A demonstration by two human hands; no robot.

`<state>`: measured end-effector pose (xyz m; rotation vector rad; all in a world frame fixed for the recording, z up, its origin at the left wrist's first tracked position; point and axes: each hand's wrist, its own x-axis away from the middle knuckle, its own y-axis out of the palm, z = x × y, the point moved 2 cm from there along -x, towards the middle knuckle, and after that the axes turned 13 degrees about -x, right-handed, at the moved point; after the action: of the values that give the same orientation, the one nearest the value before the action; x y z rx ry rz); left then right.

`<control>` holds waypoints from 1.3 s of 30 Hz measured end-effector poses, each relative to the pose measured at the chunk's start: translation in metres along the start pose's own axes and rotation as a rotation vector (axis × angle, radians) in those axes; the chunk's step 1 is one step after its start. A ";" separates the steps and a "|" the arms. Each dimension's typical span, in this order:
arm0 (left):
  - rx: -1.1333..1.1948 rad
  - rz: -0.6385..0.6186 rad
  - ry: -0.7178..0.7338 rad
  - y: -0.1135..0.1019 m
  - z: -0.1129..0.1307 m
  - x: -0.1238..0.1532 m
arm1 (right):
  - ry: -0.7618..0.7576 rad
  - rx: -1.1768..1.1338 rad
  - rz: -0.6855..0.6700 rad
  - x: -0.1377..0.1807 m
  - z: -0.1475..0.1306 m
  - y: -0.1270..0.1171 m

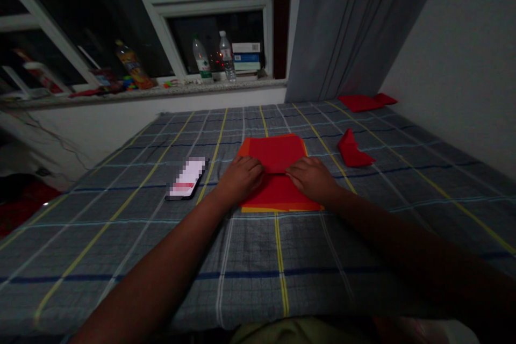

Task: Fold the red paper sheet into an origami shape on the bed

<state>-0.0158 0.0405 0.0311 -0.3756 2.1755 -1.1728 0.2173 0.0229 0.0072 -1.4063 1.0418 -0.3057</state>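
Observation:
A red sheet of paper (276,153) lies on a stack of red, orange and yellow paper (262,209) in front of me. Its near edge is folded up, and a dark line of shadow runs under that edge. My left hand (245,174) pinches this edge at the left end, fingers curled. At the right end my right hand (312,176) grips the same edge between thumb and fingers. Beyond my right hand stands a folded red paper piece (353,149) with a pointed tip.
A smartphone (187,178) with a lit screen lies left of the paper on a checked cloth (250,258). More red paper (363,102) rests at the far right corner. Bottles (227,56) and boxes (246,57) stand on the windowsill; a grey curtain (342,21) hangs behind.

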 end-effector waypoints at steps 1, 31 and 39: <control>0.003 -0.010 0.002 0.001 -0.001 0.000 | -0.001 0.000 -0.003 0.000 0.000 0.000; 0.713 -0.322 -0.367 0.020 -0.006 0.013 | 0.101 -0.196 -0.049 0.003 0.006 0.021; 0.822 -0.312 -0.432 0.029 -0.012 0.015 | 0.281 -0.203 -0.031 0.003 0.009 0.023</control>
<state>-0.0341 0.0566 0.0061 -0.5402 1.1586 -1.8297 0.2167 0.0319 -0.0162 -1.5937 1.3108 -0.4395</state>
